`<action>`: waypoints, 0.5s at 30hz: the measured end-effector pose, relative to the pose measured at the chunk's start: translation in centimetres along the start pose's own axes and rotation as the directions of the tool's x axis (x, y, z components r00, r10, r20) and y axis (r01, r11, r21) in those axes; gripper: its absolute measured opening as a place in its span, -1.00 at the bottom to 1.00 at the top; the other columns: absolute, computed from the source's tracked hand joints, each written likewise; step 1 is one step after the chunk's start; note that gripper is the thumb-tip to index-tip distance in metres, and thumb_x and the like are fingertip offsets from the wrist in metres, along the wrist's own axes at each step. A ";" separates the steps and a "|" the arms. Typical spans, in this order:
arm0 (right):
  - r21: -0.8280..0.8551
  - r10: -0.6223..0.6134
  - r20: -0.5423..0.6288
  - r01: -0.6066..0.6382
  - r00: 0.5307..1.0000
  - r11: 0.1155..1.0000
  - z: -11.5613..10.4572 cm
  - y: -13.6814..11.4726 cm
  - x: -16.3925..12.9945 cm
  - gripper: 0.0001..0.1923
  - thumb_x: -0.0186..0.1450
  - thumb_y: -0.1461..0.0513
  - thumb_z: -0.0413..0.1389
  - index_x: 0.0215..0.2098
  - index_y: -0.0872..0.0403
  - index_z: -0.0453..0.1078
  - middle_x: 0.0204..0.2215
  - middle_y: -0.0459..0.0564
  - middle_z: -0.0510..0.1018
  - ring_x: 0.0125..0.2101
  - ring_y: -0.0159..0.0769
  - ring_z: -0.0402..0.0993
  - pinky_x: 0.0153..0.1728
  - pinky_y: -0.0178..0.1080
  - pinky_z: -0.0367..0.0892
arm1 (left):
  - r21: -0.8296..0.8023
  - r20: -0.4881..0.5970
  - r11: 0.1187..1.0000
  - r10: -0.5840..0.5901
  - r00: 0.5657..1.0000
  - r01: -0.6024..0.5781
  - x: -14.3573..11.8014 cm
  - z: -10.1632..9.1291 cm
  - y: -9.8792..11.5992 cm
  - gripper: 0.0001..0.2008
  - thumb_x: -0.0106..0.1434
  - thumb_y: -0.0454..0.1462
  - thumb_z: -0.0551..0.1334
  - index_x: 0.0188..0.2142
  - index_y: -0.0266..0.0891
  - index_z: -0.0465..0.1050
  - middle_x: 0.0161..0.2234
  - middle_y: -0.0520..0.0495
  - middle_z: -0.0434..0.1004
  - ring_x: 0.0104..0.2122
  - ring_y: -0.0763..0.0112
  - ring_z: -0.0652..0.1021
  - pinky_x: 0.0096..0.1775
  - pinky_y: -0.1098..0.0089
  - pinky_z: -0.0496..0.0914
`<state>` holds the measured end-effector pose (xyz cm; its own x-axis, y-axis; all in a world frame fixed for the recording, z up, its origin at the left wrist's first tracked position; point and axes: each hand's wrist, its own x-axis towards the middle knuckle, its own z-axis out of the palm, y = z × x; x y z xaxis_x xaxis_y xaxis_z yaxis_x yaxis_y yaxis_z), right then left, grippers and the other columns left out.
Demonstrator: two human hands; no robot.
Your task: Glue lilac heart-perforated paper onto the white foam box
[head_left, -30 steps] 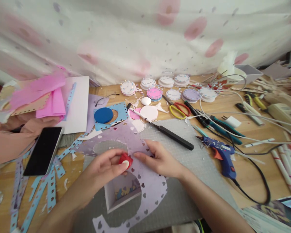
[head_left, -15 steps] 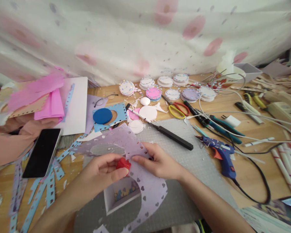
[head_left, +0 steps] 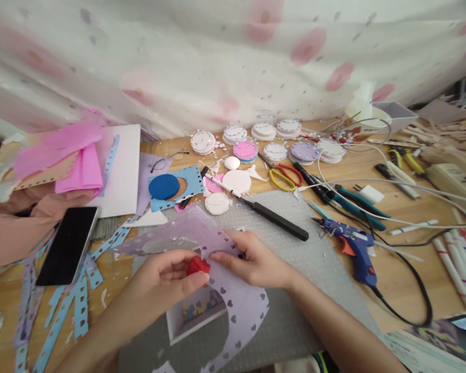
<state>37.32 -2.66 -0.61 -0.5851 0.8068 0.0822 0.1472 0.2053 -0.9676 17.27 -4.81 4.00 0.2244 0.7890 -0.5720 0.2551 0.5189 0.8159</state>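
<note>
My left hand (head_left: 174,282) is closed around a small red paper punch (head_left: 197,266) at the inner edge of a lilac paper sheet (head_left: 213,239). Dark heart shapes dot this sheet, and large curved openings are cut out of it. My right hand (head_left: 252,259) pinches the same sheet just right of the punch, thumb on top. Below the paper, a white open box (head_left: 174,324) holds small blue and cream paper bits. Part of the box is hidden by my left hand and the sheet. A grey cutting mat (head_left: 287,311) lies underneath.
A black-handled craft knife (head_left: 279,220) lies beyond my hands, near scissors (head_left: 283,176) and a blue disc (head_left: 164,186). On the right are a blue glue gun (head_left: 353,243) and cables. A phone (head_left: 68,246) and blue strips (head_left: 81,305) lie left. Stacked paper discs (head_left: 245,151) line the back.
Both hands keep their hold on the punch and the lilac sheet. The punch and the sheet have tilted slightly; otherwise little has moved.
</note>
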 end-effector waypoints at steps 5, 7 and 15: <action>-0.017 -0.005 0.013 0.005 1.000 1.000 0.1 0.2 -0.1 -0.79 0.37 0.16 0.00 -0.24 0.14 0.37 -0.49 -0.10 0.45 -0.54 -0.43 0.24 -0.51 -0.36 0.17 | 0.104 0.029 0.995 0.000 1.000 -0.003 -0.1 -0.2 0.4 -0.78 0.01 -0.16 0.41 -0.33 -0.15 0.55 -0.35 0.00 0.64 -0.28 0.27 0.61 -0.24 0.43 0.49; -0.015 -0.012 0.012 0.013 1.000 1.000 0.1 0.2 -0.1 -0.80 0.37 0.17 0.00 -0.23 0.14 0.37 -0.47 -0.08 0.46 -0.52 -0.42 0.25 -0.49 -0.36 0.18 | 0.127 0.050 0.992 -0.001 0.999 -0.005 -0.1 -0.4 0.4 -0.78 0.02 -0.15 0.41 -0.35 -0.16 0.53 -0.35 0.01 0.63 -0.28 0.27 0.61 -0.23 0.44 0.48; -0.024 -0.042 -0.009 0.042 0.999 0.999 0.1 0.3 -0.1 -0.84 0.35 0.21 0.03 -0.28 0.15 0.37 -0.46 -0.08 0.45 -0.49 -0.41 0.27 -0.46 -0.37 0.19 | 0.188 0.174 0.981 0.011 0.985 -0.044 0.4 -1.0 -0.4 -0.74 0.08 -0.12 0.36 -0.27 -0.18 0.48 -0.32 0.02 0.55 -0.25 0.29 0.57 -0.21 0.40 0.46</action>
<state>37.34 -2.75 -0.93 -0.5839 0.8022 0.1249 0.1417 0.2521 -0.9573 16.37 -4.36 3.56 0.3877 0.7253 -0.5689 0.4175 0.4121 0.8099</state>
